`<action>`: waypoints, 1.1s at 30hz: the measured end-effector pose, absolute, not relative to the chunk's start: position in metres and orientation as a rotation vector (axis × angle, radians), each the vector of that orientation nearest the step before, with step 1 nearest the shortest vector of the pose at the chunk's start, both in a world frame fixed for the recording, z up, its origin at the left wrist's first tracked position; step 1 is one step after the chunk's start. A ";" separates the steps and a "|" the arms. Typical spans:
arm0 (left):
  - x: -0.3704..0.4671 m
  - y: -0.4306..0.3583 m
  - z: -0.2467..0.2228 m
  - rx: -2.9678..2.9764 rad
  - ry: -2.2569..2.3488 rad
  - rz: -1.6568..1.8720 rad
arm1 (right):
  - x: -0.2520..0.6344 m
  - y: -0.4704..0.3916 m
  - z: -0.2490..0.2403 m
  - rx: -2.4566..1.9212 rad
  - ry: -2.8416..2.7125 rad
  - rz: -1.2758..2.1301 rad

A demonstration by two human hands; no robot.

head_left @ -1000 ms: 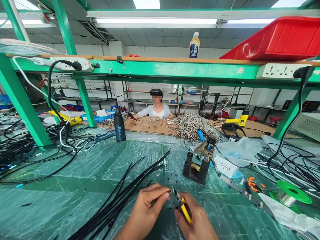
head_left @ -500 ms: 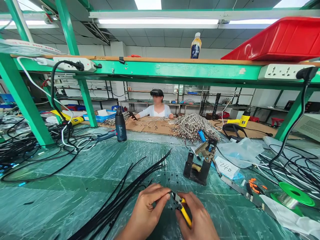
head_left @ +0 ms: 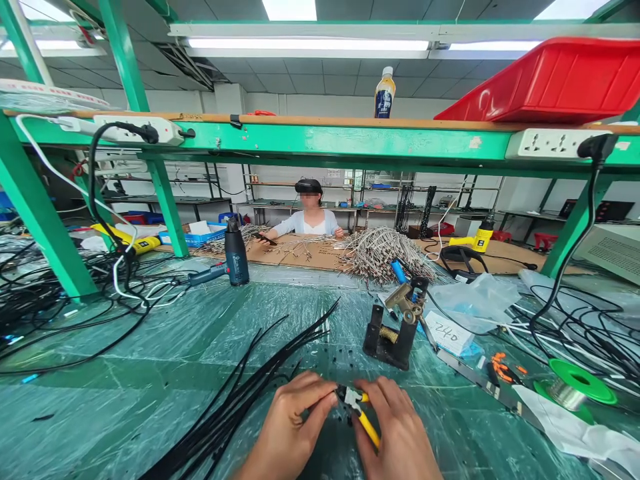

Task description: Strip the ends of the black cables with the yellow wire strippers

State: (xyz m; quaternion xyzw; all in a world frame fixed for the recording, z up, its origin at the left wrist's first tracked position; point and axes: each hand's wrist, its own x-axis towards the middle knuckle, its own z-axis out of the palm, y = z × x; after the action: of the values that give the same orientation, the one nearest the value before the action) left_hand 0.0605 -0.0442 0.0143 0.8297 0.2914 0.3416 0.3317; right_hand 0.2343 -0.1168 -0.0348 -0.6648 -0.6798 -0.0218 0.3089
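Observation:
My left hand (head_left: 295, 420) pinches a small dark piece between thumb and forefinger, probably a cable end; most of it is hidden. My right hand (head_left: 395, 423) holds yellow-handled cutters (head_left: 367, 427) with their handles apart, and the metal jaws touch the dark piece at my left fingertips. Beside my left hand a bundle of black cables (head_left: 250, 373) lies on the green, film-covered table (head_left: 125, 420). Small black scraps are scattered around the cutters and beyond them.
A black stand with a metal clip (head_left: 390, 337) is ahead to the right. A solder spool (head_left: 575, 387) stands far right, a heat gun (head_left: 236, 253) back left. Behind a pile of pale cables (head_left: 383, 253) a person (head_left: 310, 217) sits across the table.
The view has shifted slightly to the right. The cutters' jaws have come closer to my left fingertips. Across the table, the person's hand and dark phone-like object have tilted lower.

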 end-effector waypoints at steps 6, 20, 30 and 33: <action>0.061 -0.044 0.014 2.093 0.738 0.880 | 0.234 -0.116 -0.034 -1.727 -1.767 -0.083; 0.061 -0.042 0.013 2.034 0.697 0.834 | 0.231 -0.119 -0.024 -1.735 -1.710 -0.085; 0.062 -0.043 0.008 2.126 0.716 0.886 | 0.232 -0.117 -0.032 -1.695 -1.704 -0.108; 0.061 -0.044 0.007 2.142 0.707 0.907 | 0.226 -0.115 -0.034 -1.686 -1.632 -0.145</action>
State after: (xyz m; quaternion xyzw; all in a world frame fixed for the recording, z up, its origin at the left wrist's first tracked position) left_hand 0.0611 -0.0437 0.0067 0.8261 0.2726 0.3496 0.3478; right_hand 0.2264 -0.1155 -0.0339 -0.6619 -0.6406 -0.0570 0.3851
